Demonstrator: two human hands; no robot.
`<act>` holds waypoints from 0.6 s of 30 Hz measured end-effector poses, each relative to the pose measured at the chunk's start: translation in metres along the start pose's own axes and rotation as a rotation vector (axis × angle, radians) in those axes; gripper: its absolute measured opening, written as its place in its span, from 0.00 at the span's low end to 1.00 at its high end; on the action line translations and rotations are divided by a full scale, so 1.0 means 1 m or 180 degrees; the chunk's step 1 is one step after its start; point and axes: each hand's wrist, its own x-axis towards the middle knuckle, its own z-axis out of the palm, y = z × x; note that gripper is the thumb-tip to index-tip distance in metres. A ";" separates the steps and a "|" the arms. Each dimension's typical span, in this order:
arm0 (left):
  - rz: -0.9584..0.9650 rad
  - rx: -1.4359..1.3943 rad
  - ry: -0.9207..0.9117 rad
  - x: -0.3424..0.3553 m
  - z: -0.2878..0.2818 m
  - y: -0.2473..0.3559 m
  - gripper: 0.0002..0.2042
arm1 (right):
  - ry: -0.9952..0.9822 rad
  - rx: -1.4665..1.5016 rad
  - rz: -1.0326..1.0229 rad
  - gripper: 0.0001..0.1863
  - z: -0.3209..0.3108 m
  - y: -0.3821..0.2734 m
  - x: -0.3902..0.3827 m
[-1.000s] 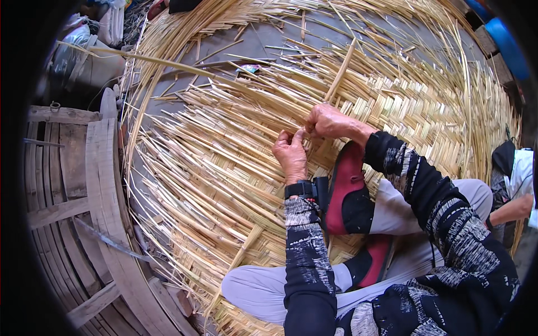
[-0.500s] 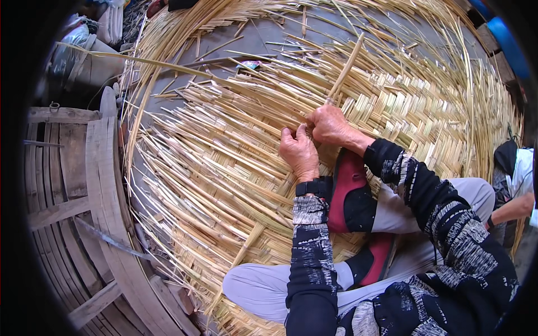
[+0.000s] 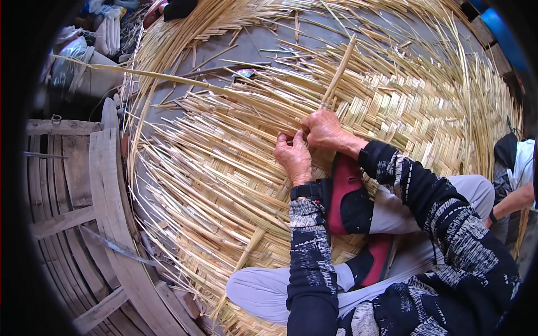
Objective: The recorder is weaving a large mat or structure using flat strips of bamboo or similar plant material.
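I sit on a large woven reed mat [image 3: 386,120] whose left side spreads into loose, split reed strips [image 3: 207,179]. My right hand [image 3: 327,131] is closed over the weave at the mat's middle. A flat reed strip [image 3: 339,70] slants up and away from its knuckles; its lower end is hidden there. Just left of it, my left hand [image 3: 293,159] has thumb and fingers pinched together at the strips' ends, almost touching the right hand. What exactly lies between the fingertips is too small to make out. One long strip [image 3: 157,75] reaches from far left toward both hands.
A wooden slatted frame [image 3: 106,185] stands along the left. Bags and a bucket [image 3: 92,73] sit at the far left. Another person's arm [image 3: 513,203] shows at the right edge, a shoe [image 3: 152,17] at the top. Blue and wooden objects line the upper right.
Both hands stay together at nearly the same spot on the weave, fingers slightly shifted. The view has tilted a little. The other person's arm at right reaches slightly farther in.
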 end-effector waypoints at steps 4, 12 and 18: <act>-0.0052 -0.0104 -0.0031 0.000 -0.002 0.000 0.06 | -0.0034 0.0289 0.0030 0.07 -0.002 -0.001 0.000; -0.0252 -0.0566 -0.0101 0.002 -0.001 -0.005 0.04 | -0.0081 0.0908 -0.0116 0.08 0.001 0.011 0.001; -0.0221 -0.0334 -0.0057 0.000 0.003 0.001 0.05 | 0.0072 0.0738 -0.0018 0.09 0.001 0.008 0.000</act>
